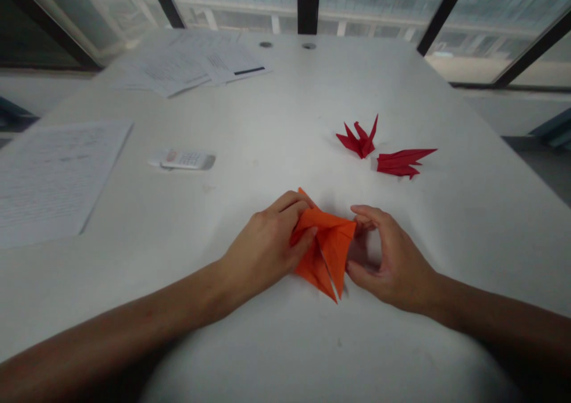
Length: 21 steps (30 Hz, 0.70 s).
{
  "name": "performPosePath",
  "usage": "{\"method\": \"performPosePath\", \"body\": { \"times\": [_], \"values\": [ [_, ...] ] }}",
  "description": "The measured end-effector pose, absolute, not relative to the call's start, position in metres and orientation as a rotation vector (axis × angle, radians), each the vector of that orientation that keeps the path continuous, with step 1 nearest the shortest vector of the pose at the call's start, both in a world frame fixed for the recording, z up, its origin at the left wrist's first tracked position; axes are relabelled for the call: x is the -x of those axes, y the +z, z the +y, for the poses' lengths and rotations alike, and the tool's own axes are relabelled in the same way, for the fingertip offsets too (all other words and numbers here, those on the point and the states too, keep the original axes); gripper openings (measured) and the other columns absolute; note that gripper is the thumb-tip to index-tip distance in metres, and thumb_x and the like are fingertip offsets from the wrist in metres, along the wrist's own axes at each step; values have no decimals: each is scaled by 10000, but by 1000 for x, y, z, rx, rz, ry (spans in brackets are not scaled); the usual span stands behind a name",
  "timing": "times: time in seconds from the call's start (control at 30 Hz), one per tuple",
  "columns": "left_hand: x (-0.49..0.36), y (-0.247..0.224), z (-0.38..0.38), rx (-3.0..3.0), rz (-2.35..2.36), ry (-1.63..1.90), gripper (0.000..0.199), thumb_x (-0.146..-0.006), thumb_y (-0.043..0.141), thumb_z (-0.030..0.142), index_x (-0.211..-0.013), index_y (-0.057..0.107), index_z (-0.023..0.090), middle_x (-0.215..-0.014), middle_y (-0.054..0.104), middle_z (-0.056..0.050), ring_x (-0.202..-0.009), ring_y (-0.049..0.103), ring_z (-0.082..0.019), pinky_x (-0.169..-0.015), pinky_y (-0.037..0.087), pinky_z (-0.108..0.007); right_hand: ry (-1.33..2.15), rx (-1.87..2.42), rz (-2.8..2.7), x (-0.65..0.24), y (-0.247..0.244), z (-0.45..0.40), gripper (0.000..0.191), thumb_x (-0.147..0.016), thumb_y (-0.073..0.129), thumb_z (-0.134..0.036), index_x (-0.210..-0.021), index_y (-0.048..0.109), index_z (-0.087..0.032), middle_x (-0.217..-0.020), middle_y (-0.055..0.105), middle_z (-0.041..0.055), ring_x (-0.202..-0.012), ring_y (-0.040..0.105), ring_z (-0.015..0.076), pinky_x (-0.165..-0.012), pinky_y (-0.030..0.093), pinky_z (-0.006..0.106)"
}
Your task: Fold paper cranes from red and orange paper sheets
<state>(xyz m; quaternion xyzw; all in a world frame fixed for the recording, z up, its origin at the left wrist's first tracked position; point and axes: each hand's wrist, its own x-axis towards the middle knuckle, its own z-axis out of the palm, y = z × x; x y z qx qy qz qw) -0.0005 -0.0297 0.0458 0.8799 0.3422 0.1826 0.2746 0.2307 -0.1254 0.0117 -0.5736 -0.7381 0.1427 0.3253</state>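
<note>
A partly folded sheet of orange origami paper (328,236) is between my hands, just above or on the white table. My left hand (279,233) grips its left side, thumb on top and the other fingers behind the paper. Two long points of the paper hang toward me, with a narrow slit between them. At the right edge, my right hand (388,260) is curved with thumb and fingers apart. Its fingertips are close to the paper's right corner; whether they touch it I cannot tell.
Beyond my hands lie a red paper crane (360,141) and another red folded paper piece (401,162). A white wrapped packet (187,159) is left of centre on the table (276,129). Printed sheets (57,177) lie at left, more papers (187,63) farther back. Windows stand behind.
</note>
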Motion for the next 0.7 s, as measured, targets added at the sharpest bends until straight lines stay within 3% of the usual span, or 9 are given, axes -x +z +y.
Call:
{"method": "performPosePath", "body": {
  "times": [0.13, 0.23, 0.33, 0.4, 0.47, 0.57, 0.7],
  "values": [
    [-2, 46, -31, -2201, 1028, 555, 160, -904, 591, 192, -1060, 623, 206, -1087, 685, -44, -976, 677, -215, -881, 573, -379, 387, 1446, -1975, -233, 15, -126, 597, -900, 639, -450, -1404, 440, -200, -1168, 671, 136, -1000, 672, 297, -869, 544, 462],
    [-3, 43, -33, -2014, 1131, 555, 347, -861, 658, 216, -1190, 546, 230, -1034, 708, -20, -849, 695, -197, -767, 576, -339, 464, 1403, -1951, -232, 18, -127, 559, -919, 604, -520, -1371, 464, -221, -1179, 677, 126, -1009, 674, 296, -864, 544, 460],
    [-4, 41, -33, -1874, 1137, 568, 520, -839, 684, 207, -1303, 459, 267, -1095, 704, -7, -743, 695, -153, -688, 564, -294, 506, 1470, -1897, -228, 19, -127, 533, -887, 659, -458, -1343, 478, -249, -1190, 680, 107, -1016, 674, 289, -871, 545, 461],
    [-5, 41, -32, -1839, 1133, 576, 514, -854, 675, 223, -1316, 454, 274, -1161, 684, -15, -720, 690, -133, -648, 552, -271, 486, 1554, -1871, -223, 18, -127, 539, -859, 688, -365, -1342, 476, -255, -1210, 679, 104, -1037, 670, 291, -891, 541, 474],
    [-5, 43, -31, -1832, 1112, 567, 391, -894, 645, 267, -1258, 501, 257, -1143, 680, -12, -718, 683, -128, -614, 536, -255, 459, 1595, -1892, -220, 18, -126, 523, -836, 689, -282, -1317, 489, -250, -1186, 688, 97, -1020, 668, 285, -906, 533, 491],
    [-5, 45, -28, -1836, 1080, 522, 152, -954, 583, 340, -1042, 578, 216, -925, 688, 12, -705, 667, -139, -574, 498, -243, 416, 1558, -1987, -217, 18, -127, 474, -814, 671, -210, -1261, 514, -215, -1111, 686, 98, -973, 648, 274, -901, 532, 500],
    [-4, 47, -25, -1916, 1146, 488, 245, -906, 662, 428, -919, 606, 190, -828, 676, 6, -692, 630, -154, -594, 479, -265, 383, 1471, -2064, -216, 17, -131, 521, -828, 653, -182, -1324, 494, -172, -1170, 639, 136, -1052, 605, 285, -924, 542, 483]
  ]
}}
